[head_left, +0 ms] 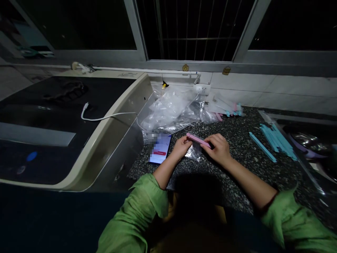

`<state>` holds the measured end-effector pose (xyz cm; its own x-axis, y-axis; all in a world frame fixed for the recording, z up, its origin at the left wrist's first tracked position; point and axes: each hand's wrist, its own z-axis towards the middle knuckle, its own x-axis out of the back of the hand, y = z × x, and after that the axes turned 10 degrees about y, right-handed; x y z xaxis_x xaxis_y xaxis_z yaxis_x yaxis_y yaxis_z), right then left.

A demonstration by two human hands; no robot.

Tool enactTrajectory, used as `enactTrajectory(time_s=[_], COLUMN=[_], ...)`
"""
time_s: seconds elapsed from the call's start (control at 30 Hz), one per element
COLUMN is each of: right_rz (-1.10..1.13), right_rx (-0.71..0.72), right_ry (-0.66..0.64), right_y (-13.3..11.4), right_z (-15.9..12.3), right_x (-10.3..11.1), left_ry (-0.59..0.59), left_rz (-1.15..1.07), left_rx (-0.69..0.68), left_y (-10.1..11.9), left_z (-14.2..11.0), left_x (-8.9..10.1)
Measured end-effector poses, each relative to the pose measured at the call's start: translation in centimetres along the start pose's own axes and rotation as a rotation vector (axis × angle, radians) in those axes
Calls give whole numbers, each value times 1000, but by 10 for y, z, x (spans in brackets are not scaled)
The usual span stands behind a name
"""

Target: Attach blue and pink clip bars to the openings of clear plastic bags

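Observation:
Over the dark speckled counter, a pink flat strip [198, 140] is held between my two hands, tilted down to the right. My right hand [219, 147] is closed on its right end, thumb below and fingers above. At the left end, my left hand [181, 147] has its fingers pinched together on the strip. A crumpled clear plastic bag [194, 154] hangs just under the strip, between the hands; whether the fingers also grip it I cannot tell. Several light-blue strips [276, 140] lie to the right, with a single blue strip [262, 147] beside them.
A lit phone [160, 149] lies left of my left hand. Behind are a heap of clear plastic bags [171, 109] and bagged pink and blue pieces [226, 107]. A washing machine [105, 140] with a white cable [110, 115] stands left. A stove [308, 116] is at right.

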<state>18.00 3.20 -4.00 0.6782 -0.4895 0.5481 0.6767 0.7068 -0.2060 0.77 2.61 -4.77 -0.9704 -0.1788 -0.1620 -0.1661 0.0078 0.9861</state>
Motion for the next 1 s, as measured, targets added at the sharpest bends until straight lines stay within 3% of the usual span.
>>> enactTrajectory(time_s=[0.2, 0.47, 0.73, 1.0], right_rz=[-40, -78, -89, -112], right_rx=[61, 124, 157, 169], right_ry=[4, -13, -25, -14], right_y=[2, 1, -5, -9], right_z=[-2, -3, 0, 0], right_x=[-1, -1, -1, -3], left_ry=[-18, -74, -20, -141], left_rz=[-61, -90, -38, -41], left_rx=[50, 46, 16, 20], left_y=[-4, 1, -2, 0], left_z=[-6, -9, -9, -10], left_x=[10, 10, 7, 6])
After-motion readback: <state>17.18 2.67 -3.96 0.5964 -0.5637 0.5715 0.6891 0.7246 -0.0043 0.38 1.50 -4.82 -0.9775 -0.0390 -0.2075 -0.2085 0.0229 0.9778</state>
